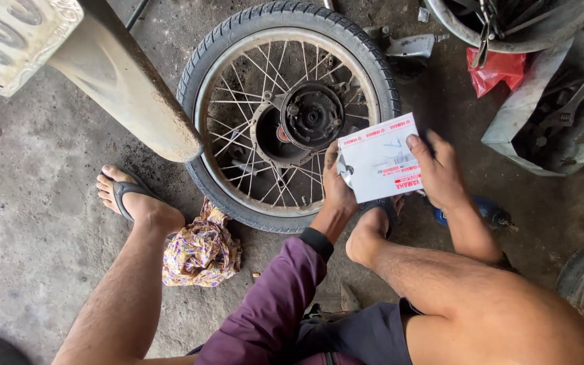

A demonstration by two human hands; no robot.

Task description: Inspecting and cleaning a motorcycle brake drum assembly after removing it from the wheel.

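1. Hands: left hand (pixel 338 184) and right hand (pixel 439 169) both grip a white packet (pixel 378 159), held above the wheel (pixel 285 111) lying flat on the floor.
2. Step, likely: opening the packet; next needs a tear along one edge.

Soft, even daylight fills the scene, bright enough to show detail without harsh glare. Shadows are faint and diffuse on the grey concrete floor (pixel 28 223). The centre is sharp; the pale metal panel (pixel 15 34) at the upper left is blurred and close. Edges bend slightly from the wide lens.
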